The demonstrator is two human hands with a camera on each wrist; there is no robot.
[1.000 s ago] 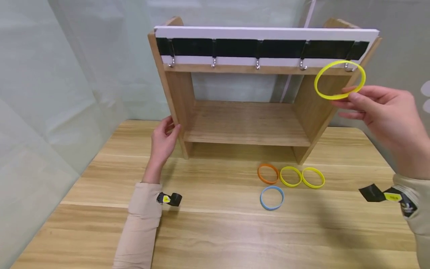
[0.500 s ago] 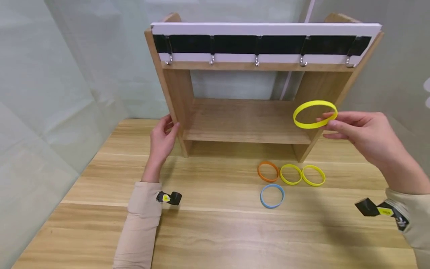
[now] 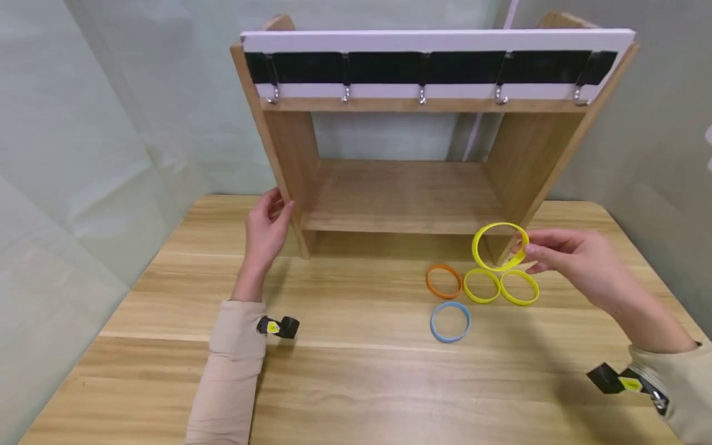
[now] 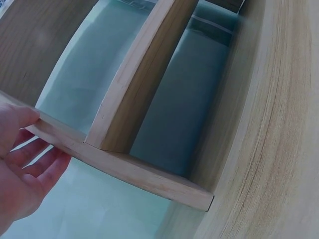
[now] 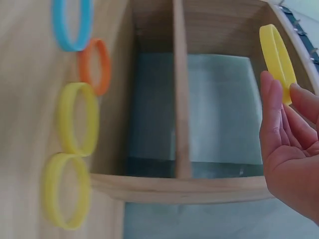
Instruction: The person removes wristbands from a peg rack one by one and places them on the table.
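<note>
My right hand [image 3: 578,262] pinches a yellow wristband [image 3: 476,248] between thumb and fingers, held up over the table in front of the shelf's right foot. My left hand [image 3: 267,228] grips the left side panel of the wooden shelf [image 3: 411,191]; in the left wrist view the thumb [image 4: 25,115] lies on one face of the panel and the fingers reach behind it. Below the held band, two more yellow wristbands [image 3: 481,301] lie side by side on the table. Left of them is an orange wristband [image 3: 443,296], and nearer to me a blue wristband [image 3: 450,340].
Across the shelf's top runs a white board with a black strip [image 3: 384,67]. Several metal hooks [image 3: 422,96] hang from it in a row. The wooden table [image 3: 356,395] extends forward from the shelf, and pale sheeting [image 3: 100,123] stands behind and to the left.
My right hand has come down and leftward with the yellow wristband, from beside the rightmost hook to above the table. The left hand keeps its grip on the side panel.
</note>
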